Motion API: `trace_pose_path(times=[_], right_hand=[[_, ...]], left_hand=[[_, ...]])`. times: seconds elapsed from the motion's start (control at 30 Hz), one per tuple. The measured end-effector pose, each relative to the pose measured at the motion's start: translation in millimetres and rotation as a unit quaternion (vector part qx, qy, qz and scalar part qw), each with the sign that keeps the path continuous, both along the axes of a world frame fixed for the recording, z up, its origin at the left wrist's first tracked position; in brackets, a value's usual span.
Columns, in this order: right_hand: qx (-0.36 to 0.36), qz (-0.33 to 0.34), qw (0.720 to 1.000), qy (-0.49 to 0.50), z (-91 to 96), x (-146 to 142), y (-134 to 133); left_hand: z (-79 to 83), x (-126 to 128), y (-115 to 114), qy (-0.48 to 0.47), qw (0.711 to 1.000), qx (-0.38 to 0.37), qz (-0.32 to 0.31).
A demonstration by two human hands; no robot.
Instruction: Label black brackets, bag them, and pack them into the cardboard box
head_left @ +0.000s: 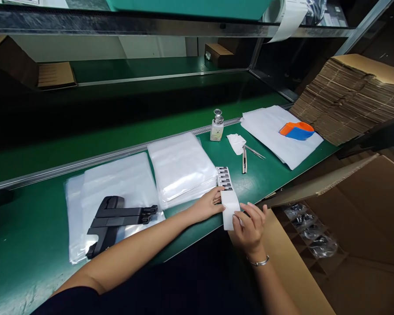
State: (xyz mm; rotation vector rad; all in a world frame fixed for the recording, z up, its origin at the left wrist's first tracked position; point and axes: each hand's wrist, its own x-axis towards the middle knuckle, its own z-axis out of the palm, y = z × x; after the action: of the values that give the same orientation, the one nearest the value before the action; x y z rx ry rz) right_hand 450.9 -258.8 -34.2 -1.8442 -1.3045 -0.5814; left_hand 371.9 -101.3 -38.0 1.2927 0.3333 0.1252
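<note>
A white paper label strip [230, 201] is held at four o'clock from the nearest clear plastic bag stack [184, 166].
Its blank near end is gripped by the left hand [210, 204] and right hand [251, 225]; black-printed labels [223, 176] are left toward twelve o'clock; whether any are used cannot be told.

I see a glossy green surface [42, 227] running across my frame, catching light. A metal shelf edge [118, 24] spans the top; beneath it, a pale wall [85, 48] shows upper left. A metal post [367, 27] slants upper right.
</note>
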Motion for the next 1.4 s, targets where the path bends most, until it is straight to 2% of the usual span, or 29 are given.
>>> trace_pose_path(times=[0.07,0.13,0.17,0.27,0.3,0.33,0.4,0.43,0.5,0.57,0.63,0.73,0.87,0.97,1.1,1.4], right_hand=[[-0.016,0.019,0.994,0.102,4.0,0.2,2.2],[-0.09,0.034,0.972,0.213,1.6,3.3,9.1],[-0.128,0.038,0.96,0.247,-2.0,5.5,13.0],[-0.164,0.031,0.942,0.29,-14.4,12.9,20.6],[-0.157,0.019,0.941,0.299,-16.3,15.2,21.7],[-0.143,0.003,0.941,0.308,-16.1,17.1,22.7],[-0.091,-0.017,0.94,0.329,-9.4,18.8,27.5],[-0.056,-0.013,0.936,0.347,-3.7,17.5,32.2],[0.003,0.032,0.914,0.405,9.6,7.9,47.7],[0.002,0.104,0.879,0.465,21.8,-12.8,69.9],[-0.067,0.174,0.856,0.483,29.8,-43.0,95.4],[-0.181,0.254,0.839,0.447,30.9,-92.8,131.8],[-0.244,0.288,0.831,0.409,19.8,-134.7,162.2],[-0.268,0.289,0.838,0.377,15.7,-142.5,170.2],[-0.285,0.286,0.846,0.348,19.6,-141.8,172.0],[-0.31,0.282,0.845,0.331,23.4,-142.6,173.0]], left_hand=[[7.9,-6.7,-1.7,-0.003,0.998,0.052,-0.037],[27.1,-26.1,4.0,0.042,0.981,0.18,-0.055],[39.3,-41.4,12.2,0.07,0.962,0.257,-0.058],[70.6,-108.4,61.8,0.118,0.887,0.444,-0.056],[75.2,-136.3,83.4,0.129,0.865,0.484,-0.026],[75.8,-165.2,104.5,0.147,0.84,0.522,0.007],[65.9,-219.9,136.9,0.199,0.804,0.56,0.033],[56.9,-242.2,145.3,0.22,0.804,0.552,0.04],[36.2,-270.3,145.1,0.231,0.816,0.524,0.073],[18.3,-275.9,127.8,0.218,0.822,0.509,0.133],[7.3,-266.4,103.9,0.208,0.814,0.506,0.195],[3.1,-246.3,75.6,0.208,0.803,0.497,0.253],[5.9,-234.5,63.8,0.2,0.8,0.486,0.288],[7.3,-234.7,63.8,0.191,0.806,0.479,0.292],[9.5,-235.8,63.2,0.182,0.816,0.461,0.297],[12.6,-236.8,62.8,0.173,0.828,0.442,0.297]])
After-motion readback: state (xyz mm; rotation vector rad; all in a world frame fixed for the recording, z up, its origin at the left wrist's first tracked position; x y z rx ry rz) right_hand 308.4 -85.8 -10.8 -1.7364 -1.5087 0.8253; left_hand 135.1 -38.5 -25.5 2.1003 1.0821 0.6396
